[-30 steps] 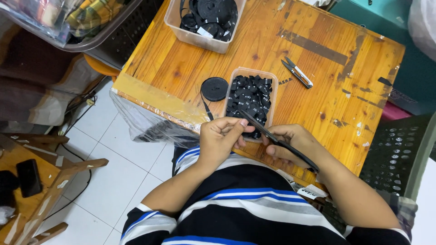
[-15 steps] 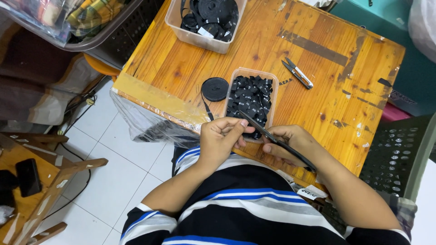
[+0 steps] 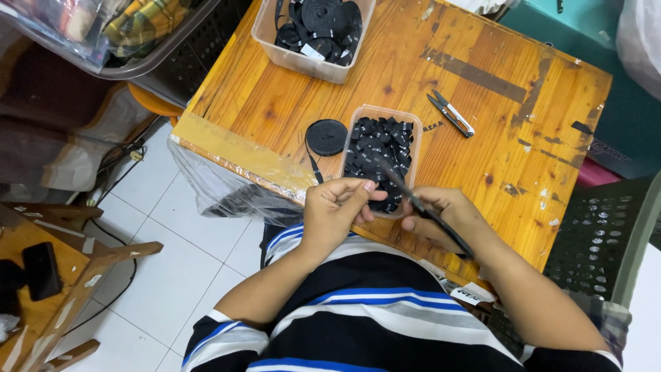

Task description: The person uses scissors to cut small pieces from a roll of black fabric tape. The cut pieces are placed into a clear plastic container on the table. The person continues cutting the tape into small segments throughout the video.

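Observation:
My left hand (image 3: 335, 210) pinches a small black piece of ribbon at the near edge of the wooden table (image 3: 482, 138). My right hand (image 3: 447, 217) grips long black scissors (image 3: 420, 203), whose blades point up and left over a small clear tub (image 3: 382, 155) filled with cut black label pieces. Both hands meet just in front of that tub. A black ribbon roll (image 3: 326, 136) lies left of the tub, its loose end trailing toward my left hand.
A larger clear tub (image 3: 313, 31) of black ribbon rolls stands at the table's far side. Small thread snips (image 3: 451, 114) lie to the right of the tub. A dark mesh basket (image 3: 599, 241) sits at right, a wooden stool with a phone (image 3: 41, 272) at left.
The hands stay in nearly the same spot; the scissors' blades have shifted slightly over the small tub.

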